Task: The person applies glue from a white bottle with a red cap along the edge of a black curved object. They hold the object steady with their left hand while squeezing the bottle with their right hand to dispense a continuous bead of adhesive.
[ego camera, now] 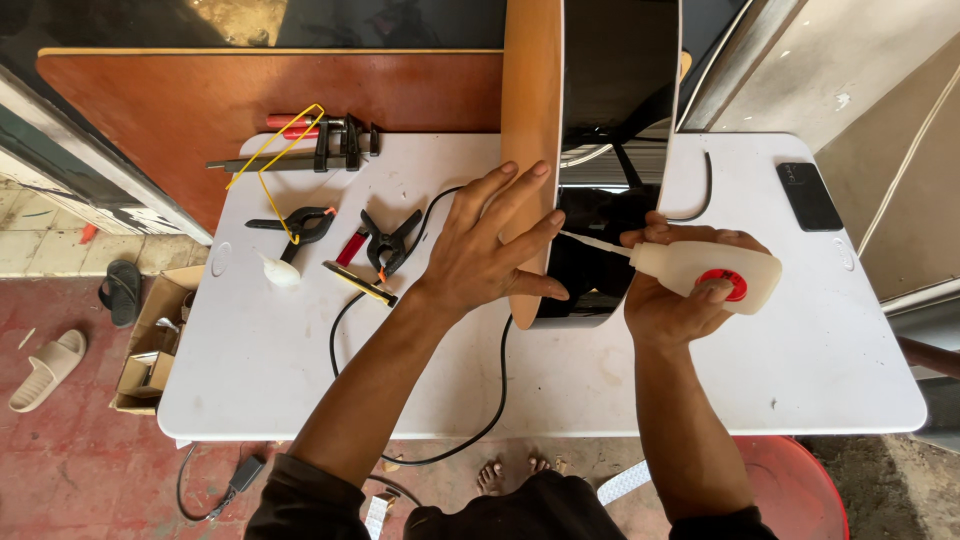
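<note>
My left hand (492,248) lies flat with spread fingers against the outer wooden face of a curved panel (530,110) that stands upright on the white table (300,340). The panel is tan wood outside and glossy black (610,70) inside. My right hand (672,300) grips a white squeeze bottle (720,266) with a red round label. Its long thin nozzle (595,243) points left, with the tip at the panel's edge next to my left fingertips.
Black spring clamps (392,240) (298,226), a bar clamp with red handle (320,135), a yellow wire (275,150), a small white cap (280,270) and a black cable (495,400) lie on the left. A dark phone (808,195) lies at far right. A cardboard box (150,340) and sandals sit on the floor.
</note>
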